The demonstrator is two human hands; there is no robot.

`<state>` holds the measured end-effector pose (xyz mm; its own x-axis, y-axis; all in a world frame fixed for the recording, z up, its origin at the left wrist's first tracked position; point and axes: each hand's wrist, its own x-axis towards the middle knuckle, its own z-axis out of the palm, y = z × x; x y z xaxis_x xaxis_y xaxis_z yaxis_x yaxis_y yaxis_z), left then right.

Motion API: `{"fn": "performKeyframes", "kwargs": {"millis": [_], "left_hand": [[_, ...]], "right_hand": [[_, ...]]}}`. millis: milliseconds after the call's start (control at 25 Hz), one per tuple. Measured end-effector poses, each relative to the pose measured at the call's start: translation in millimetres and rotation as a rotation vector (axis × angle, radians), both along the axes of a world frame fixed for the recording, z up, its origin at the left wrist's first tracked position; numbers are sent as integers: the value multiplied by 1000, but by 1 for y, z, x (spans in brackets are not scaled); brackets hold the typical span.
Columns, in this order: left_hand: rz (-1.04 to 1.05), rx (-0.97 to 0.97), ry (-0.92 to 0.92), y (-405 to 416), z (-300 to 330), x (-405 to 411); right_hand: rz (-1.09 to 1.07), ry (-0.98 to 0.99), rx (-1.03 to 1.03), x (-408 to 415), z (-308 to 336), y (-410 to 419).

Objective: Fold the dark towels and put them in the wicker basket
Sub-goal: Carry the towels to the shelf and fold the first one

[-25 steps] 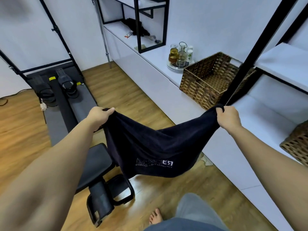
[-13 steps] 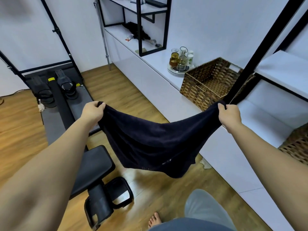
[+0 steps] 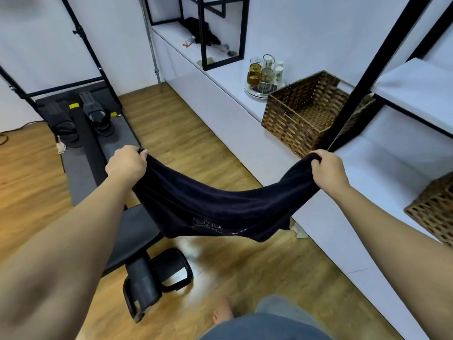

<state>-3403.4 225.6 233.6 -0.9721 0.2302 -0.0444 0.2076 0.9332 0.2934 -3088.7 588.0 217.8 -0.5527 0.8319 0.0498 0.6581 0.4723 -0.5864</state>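
I am observing the left hand and right hand each gripping an end of the dark towel, sagging above the floor; the wicker basket is sitting on the white counter.

Dark towel is sagging lower btwn the hands vs half a sec ago, and its pale printed logo, out of sight at that point, is showing again near the bottom hem, now on the left part. Left hand is sitting slightly lower in view than 1 s ago; right hand is sitting about level w/ it. Head cam is tilting: wicker basket is appearing lower and further right than before.
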Motion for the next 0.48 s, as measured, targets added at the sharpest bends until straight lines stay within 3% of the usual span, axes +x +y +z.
{"fn": "performKeyframes", "kwargs": {"millis": [160,320,480], "left_hand": [[56,44,-93,6,4,11],[159,154,-321,7,1,23],[308,333,-482,13,-10,42]], "right_hand": [[-149,13,-102,10,-5,21],[-170,4,-439,22,-11,42],[-158,224,-857,35,-7,55]]}}
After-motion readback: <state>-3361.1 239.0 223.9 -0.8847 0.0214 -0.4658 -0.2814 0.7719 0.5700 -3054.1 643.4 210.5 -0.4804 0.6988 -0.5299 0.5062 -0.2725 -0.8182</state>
